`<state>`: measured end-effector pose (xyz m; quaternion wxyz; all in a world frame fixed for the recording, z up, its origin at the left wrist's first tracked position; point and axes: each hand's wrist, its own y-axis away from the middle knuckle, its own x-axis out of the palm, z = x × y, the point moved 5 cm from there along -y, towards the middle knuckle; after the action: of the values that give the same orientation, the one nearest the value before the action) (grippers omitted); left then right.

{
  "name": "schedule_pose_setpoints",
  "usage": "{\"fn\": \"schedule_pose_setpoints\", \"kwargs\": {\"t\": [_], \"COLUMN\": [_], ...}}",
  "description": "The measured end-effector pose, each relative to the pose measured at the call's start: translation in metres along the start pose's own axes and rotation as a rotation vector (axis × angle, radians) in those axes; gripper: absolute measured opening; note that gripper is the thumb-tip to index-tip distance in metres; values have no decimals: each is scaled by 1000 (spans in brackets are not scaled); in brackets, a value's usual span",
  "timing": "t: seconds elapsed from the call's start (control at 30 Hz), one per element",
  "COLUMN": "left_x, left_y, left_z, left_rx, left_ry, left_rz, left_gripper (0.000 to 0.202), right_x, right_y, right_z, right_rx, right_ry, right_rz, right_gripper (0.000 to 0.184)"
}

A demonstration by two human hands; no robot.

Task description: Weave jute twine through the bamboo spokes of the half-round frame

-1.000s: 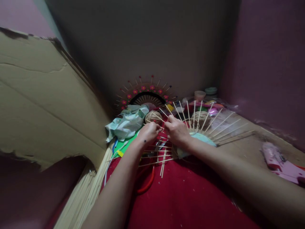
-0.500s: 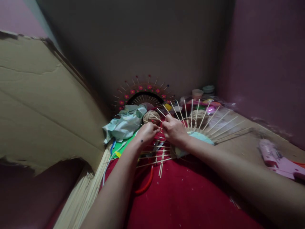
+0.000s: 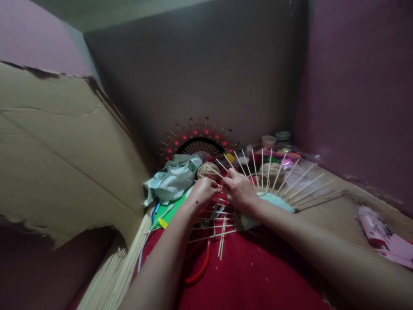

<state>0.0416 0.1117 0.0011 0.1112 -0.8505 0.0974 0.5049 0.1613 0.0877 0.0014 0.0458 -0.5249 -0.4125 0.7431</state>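
A fan-shaped frame of thin wooden sticks (image 3: 275, 172) spreads out around a pale blue half-round base (image 3: 274, 201). My right hand (image 3: 241, 191) is closed on the left part of this frame, fingers curled among the sticks. Close beside it, my left hand (image 3: 204, 192) is pinched at the outer stick ends; what lies between its fingertips is too small to make out. More sticks of the frame point left below my hands, over the red cloth (image 3: 245, 275). Two loose sticks (image 3: 222, 239) lie crosswise near them.
Behind stand balls of twine (image 3: 208, 171), a crumpled light cloth (image 3: 174, 183) and a flower-decorated arch (image 3: 206, 132). Left are a bundle of sticks (image 3: 108, 275) and a large cardboard sheet (image 3: 64, 159). A pink glue gun (image 3: 383, 237) lies right; red-handled tool (image 3: 203, 273) below.
The whole view has shifted, so everything sits lower and slightly to the right. Both hands keep nearly the same grip and place on the frame.
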Motion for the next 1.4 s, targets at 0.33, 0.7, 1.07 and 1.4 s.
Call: {"fn": "schedule_pose_setpoints", "kwargs": {"t": [0.33, 0.7, 1.07, 1.4], "left_x": [4, 6, 9, 10], "left_y": [1, 1, 1, 8], "left_z": [0, 1, -1, -2], "left_rx": [-40, -52, -38, -74], "left_ry": [-6, -32, -102, -110], "left_rz": [-30, -51, -69, -89], "left_gripper": [24, 23, 21, 24], "right_x": [6, 0, -36, -65], "right_y": [0, -4, -16, -72], "right_z": [-1, 1, -40, -22], "right_rx": [4, -78, -127, -1], "right_ry": [5, 121, 256, 171], "right_rz": [10, 22, 223, 309], "right_gripper": [13, 11, 9, 15]}}
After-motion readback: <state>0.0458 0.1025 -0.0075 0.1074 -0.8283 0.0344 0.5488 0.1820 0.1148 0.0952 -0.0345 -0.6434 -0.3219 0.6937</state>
